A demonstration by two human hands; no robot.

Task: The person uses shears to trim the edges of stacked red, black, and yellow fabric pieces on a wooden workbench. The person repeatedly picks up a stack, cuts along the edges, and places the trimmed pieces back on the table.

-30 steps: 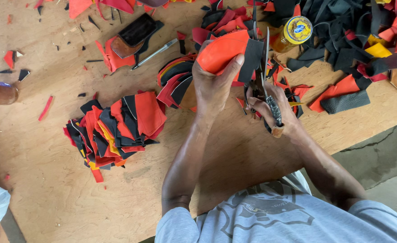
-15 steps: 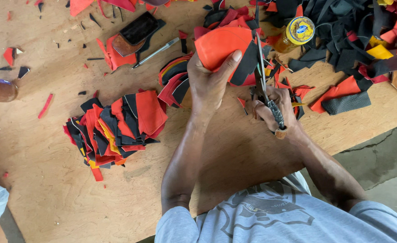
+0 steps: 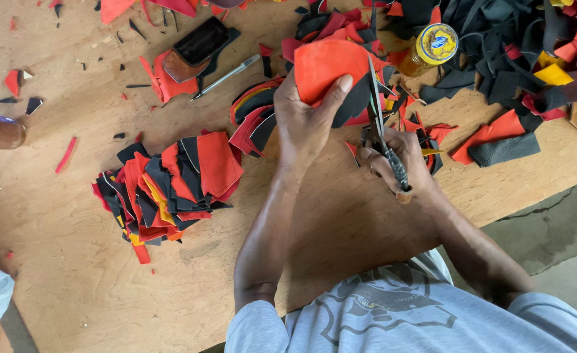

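Head view: left hand (image 3: 305, 124) grips a rounded orange-red leather piece (image 3: 324, 68); right hand (image 3: 399, 163) clenches scissors (image 3: 379, 121).

Orange leather piece (image 3: 324, 68), black underside; red/black/yellow stack (image 3: 171, 186) centre-left; yellow-lidded jar (image 3: 435, 44) upper right; tan plywood table (image 3: 73, 287)
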